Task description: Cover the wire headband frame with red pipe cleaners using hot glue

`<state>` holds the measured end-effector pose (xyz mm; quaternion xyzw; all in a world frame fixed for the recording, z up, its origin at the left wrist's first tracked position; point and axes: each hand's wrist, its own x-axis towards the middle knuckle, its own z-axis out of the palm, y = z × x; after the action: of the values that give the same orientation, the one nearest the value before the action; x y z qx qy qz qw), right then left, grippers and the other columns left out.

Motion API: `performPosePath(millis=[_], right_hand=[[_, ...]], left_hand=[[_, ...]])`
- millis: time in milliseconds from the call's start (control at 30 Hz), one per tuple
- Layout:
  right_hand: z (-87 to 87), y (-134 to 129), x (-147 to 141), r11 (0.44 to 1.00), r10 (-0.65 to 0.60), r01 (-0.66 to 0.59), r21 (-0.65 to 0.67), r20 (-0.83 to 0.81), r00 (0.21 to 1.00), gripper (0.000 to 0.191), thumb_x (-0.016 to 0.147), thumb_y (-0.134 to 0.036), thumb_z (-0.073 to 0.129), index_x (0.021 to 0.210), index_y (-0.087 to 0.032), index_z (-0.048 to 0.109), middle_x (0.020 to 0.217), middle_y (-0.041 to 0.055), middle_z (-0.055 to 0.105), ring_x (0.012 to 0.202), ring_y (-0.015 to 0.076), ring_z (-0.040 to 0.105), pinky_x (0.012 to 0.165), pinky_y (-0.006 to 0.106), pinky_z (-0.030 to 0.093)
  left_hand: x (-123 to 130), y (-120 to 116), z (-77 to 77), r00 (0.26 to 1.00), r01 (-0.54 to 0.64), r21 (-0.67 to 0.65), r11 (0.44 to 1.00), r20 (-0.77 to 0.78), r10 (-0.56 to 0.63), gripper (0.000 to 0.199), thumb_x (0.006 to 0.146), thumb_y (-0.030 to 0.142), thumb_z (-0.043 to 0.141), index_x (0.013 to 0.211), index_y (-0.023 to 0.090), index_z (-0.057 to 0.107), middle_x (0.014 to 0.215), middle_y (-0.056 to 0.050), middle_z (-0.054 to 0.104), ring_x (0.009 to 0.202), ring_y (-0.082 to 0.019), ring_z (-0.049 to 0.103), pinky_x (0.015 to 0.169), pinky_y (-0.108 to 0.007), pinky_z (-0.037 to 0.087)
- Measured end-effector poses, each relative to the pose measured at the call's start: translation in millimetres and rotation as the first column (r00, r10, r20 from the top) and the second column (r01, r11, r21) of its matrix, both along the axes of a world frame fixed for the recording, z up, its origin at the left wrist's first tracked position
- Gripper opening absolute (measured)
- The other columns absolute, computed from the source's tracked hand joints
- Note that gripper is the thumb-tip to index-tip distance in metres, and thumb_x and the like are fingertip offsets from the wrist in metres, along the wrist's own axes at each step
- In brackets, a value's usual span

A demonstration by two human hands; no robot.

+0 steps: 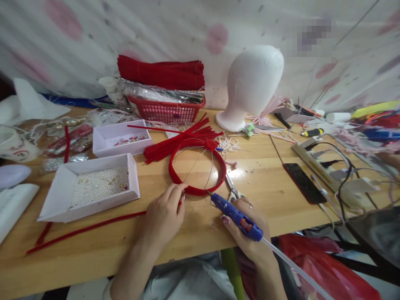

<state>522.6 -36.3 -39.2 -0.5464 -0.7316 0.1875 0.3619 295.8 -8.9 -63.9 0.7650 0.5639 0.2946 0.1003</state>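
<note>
A red fuzzy ring [222, 180] with thin wires crossing its middle lies at the centre of the wooden table. My left hand [167, 210] is closed, its fingertips pinching the near-left edge of this ring. A long red pipe cleaner [93, 229] runs from under that hand to the left; whether the fingers hold it too I cannot tell. My right hand [246, 233] grips a blue hot glue gun [236, 214], its nozzle at the ring's near edge and a clear glue stick [293, 264] trailing from its back. Scissors [233, 189] lie just beyond the right hand, partly hidden.
White boxes of pearls [134, 183] and gems [96, 141] stand left. Behind are red pipe cleaners [178, 143], a red basket [168, 110] and a white foam head [254, 79]. A phone [303, 183] and a power strip [325, 175] with cables lie right.
</note>
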Motion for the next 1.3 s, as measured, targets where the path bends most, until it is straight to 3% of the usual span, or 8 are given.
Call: performPosePath(millis=[233,533,833,1000,1167,1300], right_hand=[[-3.3,0,0,0.999,-0.033,0.029,0.043,0.086,0.996,0.040,0.091,-0.040,0.065,0.060,-0.023,0.047,0.061,-0.0006,0.047,0.062,0.0168,0.050,0.061,0.031,0.040],[-6.8,0,-5,0.991,-0.131,0.128,0.038,0.082,0.988,0.039,0.091,-0.048,0.062,0.062,-0.023,0.055,0.055,-0.0016,0.049,0.057,0.0168,0.048,0.064,0.034,0.037],[-4.2,0,-6,0.992,-0.129,0.130,-0.011,0.067,0.989,0.035,0.089,-0.049,0.064,0.065,-0.024,0.063,0.051,-0.0015,0.050,0.055,0.0176,0.048,0.059,0.033,0.037],[-5.3,2,0,0.996,-0.086,0.089,-0.019,0.111,0.990,0.035,0.090,-0.050,0.064,0.068,-0.023,0.067,0.051,-0.0003,0.052,0.055,0.0184,0.050,0.055,0.032,0.037],[-6.2,4,4,0.998,-0.060,0.057,0.024,0.130,0.990,0.036,0.091,-0.046,0.064,0.064,-0.022,0.062,0.055,-0.0005,0.055,0.054,0.0158,0.051,0.058,0.032,0.040],[-4.5,2,6,0.997,-0.068,0.065,0.032,0.101,0.993,0.036,0.092,-0.041,0.065,0.063,-0.022,0.057,0.061,-0.0001,0.053,0.058,0.0154,0.052,0.057,0.030,0.040]], left_hand=[[1,0,-0.7,1.000,-0.004,-0.049,0.999,-0.022,0.003,0.032,0.093,0.010,0.048,0.122,0.022,0.058,0.113,-0.006,0.072,0.089,-0.022,0.074,0.071,-0.034,0.057],[1,-1,-0.3,0.998,-0.008,-0.075,0.997,-0.055,0.004,0.033,0.094,0.012,0.048,0.124,0.021,0.058,0.114,-0.007,0.073,0.088,-0.021,0.074,0.069,-0.031,0.057],[2,-1,0.1,0.999,-0.003,-0.109,0.994,-0.032,-0.001,0.035,0.093,0.011,0.048,0.126,0.020,0.058,0.117,-0.007,0.072,0.092,-0.026,0.074,0.072,-0.038,0.060],[2,-1,-0.8,1.000,0.002,-0.123,0.992,-0.029,-0.005,0.035,0.093,0.011,0.048,0.125,0.021,0.057,0.120,-0.008,0.071,0.095,-0.024,0.074,0.075,-0.035,0.059],[2,-1,-0.2,1.000,-0.010,-0.132,0.991,-0.021,0.008,0.033,0.094,0.012,0.048,0.124,0.023,0.058,0.118,-0.006,0.071,0.098,-0.022,0.073,0.077,-0.031,0.058],[3,-1,1.6,1.000,-0.005,-0.161,0.987,-0.030,0.000,0.034,0.095,0.012,0.048,0.126,0.021,0.057,0.120,-0.008,0.071,0.099,-0.024,0.073,0.078,-0.035,0.059]])
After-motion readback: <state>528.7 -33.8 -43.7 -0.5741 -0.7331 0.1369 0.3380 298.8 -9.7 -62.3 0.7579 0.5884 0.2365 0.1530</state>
